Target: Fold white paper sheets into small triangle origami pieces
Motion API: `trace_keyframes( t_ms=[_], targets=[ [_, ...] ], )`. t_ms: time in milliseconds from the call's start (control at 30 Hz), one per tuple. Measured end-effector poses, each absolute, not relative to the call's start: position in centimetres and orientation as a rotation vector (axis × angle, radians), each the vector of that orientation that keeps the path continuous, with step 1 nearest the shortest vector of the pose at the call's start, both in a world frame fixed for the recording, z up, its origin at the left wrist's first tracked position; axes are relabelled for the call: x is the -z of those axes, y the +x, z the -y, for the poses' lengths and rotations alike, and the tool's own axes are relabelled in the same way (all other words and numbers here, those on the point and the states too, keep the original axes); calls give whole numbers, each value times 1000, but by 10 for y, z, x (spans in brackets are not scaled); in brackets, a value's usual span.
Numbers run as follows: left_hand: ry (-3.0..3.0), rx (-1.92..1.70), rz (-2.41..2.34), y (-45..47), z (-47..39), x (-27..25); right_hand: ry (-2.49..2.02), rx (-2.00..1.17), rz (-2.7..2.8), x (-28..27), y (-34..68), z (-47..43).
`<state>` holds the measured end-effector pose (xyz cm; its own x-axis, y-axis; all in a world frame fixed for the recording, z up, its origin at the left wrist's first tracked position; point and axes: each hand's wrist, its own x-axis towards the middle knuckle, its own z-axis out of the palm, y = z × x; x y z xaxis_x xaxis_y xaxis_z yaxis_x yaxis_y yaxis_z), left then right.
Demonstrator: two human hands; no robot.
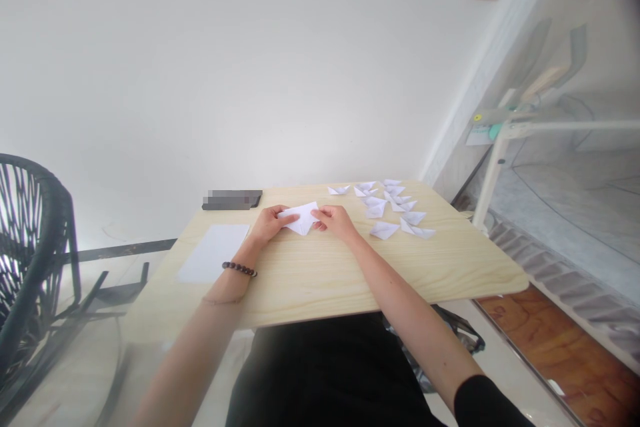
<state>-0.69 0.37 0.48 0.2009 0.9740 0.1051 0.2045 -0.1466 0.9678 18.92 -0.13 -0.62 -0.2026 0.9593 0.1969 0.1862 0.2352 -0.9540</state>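
My left hand and my right hand both pinch a partly folded white paper just above the light wooden table, near its middle. The left hand grips the paper's left edge, the right hand its right corner. A dark bead bracelet sits on my left wrist. Several finished folded white paper pieces lie scattered on the table to the right of my hands.
A flat white sheet lies on the table's left part. A dark flat object rests at the far edge by the white wall. A black wire chair stands left; a white metal stand stands right.
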Motion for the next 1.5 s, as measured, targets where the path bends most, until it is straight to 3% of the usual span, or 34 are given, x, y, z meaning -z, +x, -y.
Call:
trace_keyframes(
  t_ms=[467, 900, 1267, 1500],
  targets=[
    [1603, -1104, -1091, -1, -3, -7, -1129, -906, 1722, 6, 187, 2],
    [1317, -869, -654, -9, 1, -10, -1124, -1150, 1529, 2, 197, -4],
    [1476, -1016, -1065, -6, -5, -2, -1126, -1094, 1695, 3, 195, 1],
    [1439, -1034, -1057, -12, -10, -1, -1091, -1068, 1856, -3, 203, 3]
  ],
)
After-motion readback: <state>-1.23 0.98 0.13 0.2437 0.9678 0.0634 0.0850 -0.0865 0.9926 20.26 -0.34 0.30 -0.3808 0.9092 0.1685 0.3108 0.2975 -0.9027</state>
